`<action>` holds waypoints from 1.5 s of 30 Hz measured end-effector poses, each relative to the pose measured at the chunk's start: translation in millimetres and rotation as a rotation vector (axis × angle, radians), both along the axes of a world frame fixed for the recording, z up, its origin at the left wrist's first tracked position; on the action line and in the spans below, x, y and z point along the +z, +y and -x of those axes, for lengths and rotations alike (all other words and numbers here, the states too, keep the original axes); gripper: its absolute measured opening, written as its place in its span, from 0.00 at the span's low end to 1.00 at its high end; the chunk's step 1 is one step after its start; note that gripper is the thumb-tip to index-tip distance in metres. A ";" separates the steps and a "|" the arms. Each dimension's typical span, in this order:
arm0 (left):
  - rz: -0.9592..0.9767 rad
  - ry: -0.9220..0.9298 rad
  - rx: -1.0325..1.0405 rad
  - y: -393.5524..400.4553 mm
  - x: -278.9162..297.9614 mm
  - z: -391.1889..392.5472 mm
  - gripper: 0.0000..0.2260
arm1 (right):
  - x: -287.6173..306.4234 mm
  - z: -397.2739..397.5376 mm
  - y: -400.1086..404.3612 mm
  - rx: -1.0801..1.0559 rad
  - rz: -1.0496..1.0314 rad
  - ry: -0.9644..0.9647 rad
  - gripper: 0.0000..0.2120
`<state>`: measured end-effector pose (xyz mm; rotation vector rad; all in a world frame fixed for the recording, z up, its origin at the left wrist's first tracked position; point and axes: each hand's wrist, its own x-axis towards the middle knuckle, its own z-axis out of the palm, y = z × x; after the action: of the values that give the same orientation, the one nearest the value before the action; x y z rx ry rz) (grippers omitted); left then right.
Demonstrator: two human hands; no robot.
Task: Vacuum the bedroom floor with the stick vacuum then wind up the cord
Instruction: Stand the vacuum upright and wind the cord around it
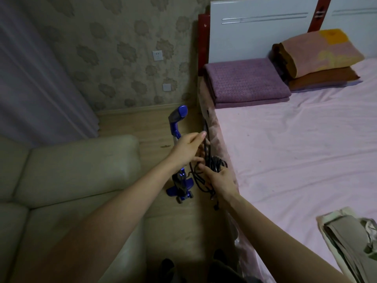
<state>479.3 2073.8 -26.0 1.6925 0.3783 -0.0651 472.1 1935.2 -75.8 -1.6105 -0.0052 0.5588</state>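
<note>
2 hands at the bed's (285, 150) edge: right hand (221, 180) grips coiled black cord (216, 163), left hand (188, 149) apparently pinches a strand (blue stick vacuum (179, 180) upright behind).

2 bare forearms are seen, with no sleeves reaching the wrists. The left hand (188, 149) and right hand (221, 179) are left ungloved.

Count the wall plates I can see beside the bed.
2: an upper wall plate and a lower wall plate, both on the wallpaper left of the headboard. The curtain may hide others.
</note>
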 end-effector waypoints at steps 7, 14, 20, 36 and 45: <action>-0.423 0.213 -0.118 -0.8 -73.9 18.4 0.14 | -1.5 -27.9 -7.0 -0.167 -0.168 0.258 0.13; -0.624 0.164 -0.307 -27.8 -105.1 5.8 0.07 | -15.4 -57.8 -14.0 -0.243 -0.228 0.480 0.09; -0.609 0.152 -0.258 -23.3 -108.8 3.0 0.10 | -46.2 -82.9 -14.9 -0.289 -0.176 0.610 0.07; -0.342 0.243 0.265 38.3 -118.2 2.7 0.11 | -57.4 -77.4 12.7 -0.195 -0.306 0.613 0.13; -0.822 0.355 -0.608 77.9 -129.0 -9.1 0.09 | -58.8 -59.2 54.4 -0.418 -0.345 0.484 0.10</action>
<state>488.4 2151.7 -155.0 2.5740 0.1313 -0.7500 531.3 1989.7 -134.6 -1.0690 0.5545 0.5695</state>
